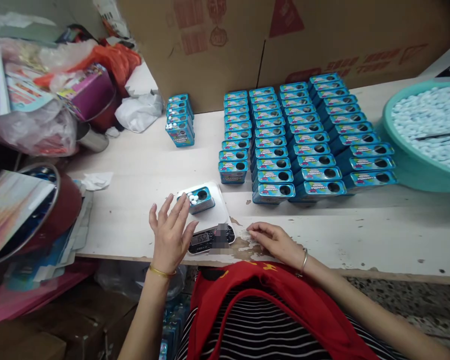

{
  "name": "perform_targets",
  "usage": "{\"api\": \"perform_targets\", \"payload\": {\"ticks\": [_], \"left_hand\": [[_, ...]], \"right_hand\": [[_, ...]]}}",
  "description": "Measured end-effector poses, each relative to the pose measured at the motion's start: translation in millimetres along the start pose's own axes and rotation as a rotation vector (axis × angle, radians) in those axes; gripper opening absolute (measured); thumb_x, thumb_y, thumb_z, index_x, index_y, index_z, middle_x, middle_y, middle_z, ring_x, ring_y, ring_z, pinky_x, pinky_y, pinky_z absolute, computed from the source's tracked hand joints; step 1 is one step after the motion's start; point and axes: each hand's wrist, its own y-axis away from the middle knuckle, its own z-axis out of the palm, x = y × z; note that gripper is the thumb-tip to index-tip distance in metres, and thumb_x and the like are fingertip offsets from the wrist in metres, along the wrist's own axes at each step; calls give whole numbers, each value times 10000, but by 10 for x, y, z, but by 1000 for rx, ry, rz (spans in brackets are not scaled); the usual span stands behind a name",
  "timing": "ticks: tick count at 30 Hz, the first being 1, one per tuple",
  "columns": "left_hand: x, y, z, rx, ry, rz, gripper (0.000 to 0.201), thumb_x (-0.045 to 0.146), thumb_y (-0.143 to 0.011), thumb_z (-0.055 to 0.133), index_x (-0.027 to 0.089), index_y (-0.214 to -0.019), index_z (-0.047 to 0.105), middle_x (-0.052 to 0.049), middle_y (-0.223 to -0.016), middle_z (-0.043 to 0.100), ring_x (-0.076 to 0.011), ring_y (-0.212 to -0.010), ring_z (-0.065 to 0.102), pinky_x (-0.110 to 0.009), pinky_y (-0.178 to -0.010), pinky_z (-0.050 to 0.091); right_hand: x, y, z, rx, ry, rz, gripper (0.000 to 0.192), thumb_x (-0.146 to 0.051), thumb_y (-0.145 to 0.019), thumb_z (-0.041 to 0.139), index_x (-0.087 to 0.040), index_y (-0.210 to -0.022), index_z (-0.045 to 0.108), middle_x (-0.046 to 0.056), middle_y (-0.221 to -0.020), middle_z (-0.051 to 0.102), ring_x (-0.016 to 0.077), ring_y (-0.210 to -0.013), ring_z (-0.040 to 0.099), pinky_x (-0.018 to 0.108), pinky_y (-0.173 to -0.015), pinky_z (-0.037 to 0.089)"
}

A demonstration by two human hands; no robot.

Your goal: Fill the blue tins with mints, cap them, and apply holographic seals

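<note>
A blue candy tin (206,199) stands on a white kitchen scale (214,216), with several white candies (194,198) on its top beside the dark round hole. The scale's display seems to read 1552. My left hand (172,230) is open, fingers spread at the tin's left end; the fingertips overlap that end, and I cannot tell if they press on it. To the right of the scale, my right hand (275,241) rests low over the table with thumb and fingers drawn together. Whatever its fingertips may pinch is hidden.
Rows of blue tins (273,190) stand right of the scale, and a smaller group of tins (182,136) stands back left. A turquoise basin (401,170) of white candies is far right. Cardboard (240,55) borders the back; bags and a red pot (65,205) crowd the left.
</note>
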Motion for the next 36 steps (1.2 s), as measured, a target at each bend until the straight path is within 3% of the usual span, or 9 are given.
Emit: {"api": "perform_targets", "payload": {"ticks": [9,14,20,25,28,31,33,36], "left_hand": [[155,-220,73,-41,69,84,475,287,-938,497,274,-1405,411,-63,-1382,557,-250,-1381,394,-553,-1163,129],[99,-233,24,106,101,-26,392,253,-937,481,263,-1328,491,-62,-1258,639,-228,-1288,499,-526,-1140,236],[32,-270,17,53,62,8,503,309,-873,606,255,-1354,471,-124,-1334,563,-276,-1280,486,-490,-1084,337],[84,-190,38,156,63,-25,529,266,-857,626,266,-1362,471,-141,-1313,570,-291,-1250,508,-469,-1030,394],[128,-183,93,100,24,4,507,274,-875,599,289,-1364,466,-143,-1395,513,-313,-1310,449,-513,-1067,327],[122,-276,140,50,-24,-26,608,357,-880,589,236,-1434,371,-184,-1461,432,-344,-1349,393,-537,-1090,264],[86,-372,126,11,-43,-52,629,410,-873,588,169,-1416,384,-213,-1378,507,-351,-1275,465,-519,-1052,306],[69,-535,39,-92,10,-22,410,391,-882,576,165,-1222,543,-134,-1067,664,-274,-990,609,-410,-888,424]], "right_hand": [[44,-32,-8,-3,-44,22,392,-558,-767,579,-183,-879,595,-7,-718,540,93,-518,408,240,-485,351],[61,-44,-17,2,-64,27,385,-554,-769,584,-185,-876,594,-9,-711,541,90,-509,421,237,-479,370],[66,-69,-15,12,-98,17,390,-556,-750,603,-184,-867,596,-4,-717,552,91,-512,426,240,-481,396],[103,-78,-5,26,-136,-20,356,-527,-782,587,-178,-850,585,-12,-700,541,77,-496,409,227,-472,370],[127,-98,-1,35,-145,-40,342,-516,-791,579,-176,-831,579,-14,-690,537,72,-484,404,219,-457,358],[137,-115,-11,37,-140,-70,330,-499,-781,594,-172,-826,587,-12,-683,540,74,-482,415,216,-447,359],[147,-124,-18,45,-141,-80,324,-491,-781,595,-171,-831,585,-15,-677,541,72,-473,418,217,-451,370],[176,-144,-24,56,-158,-78,331,-495,-788,577,-169,-848,576,-16,-670,550,67,-457,417,215,-451,381]]}}
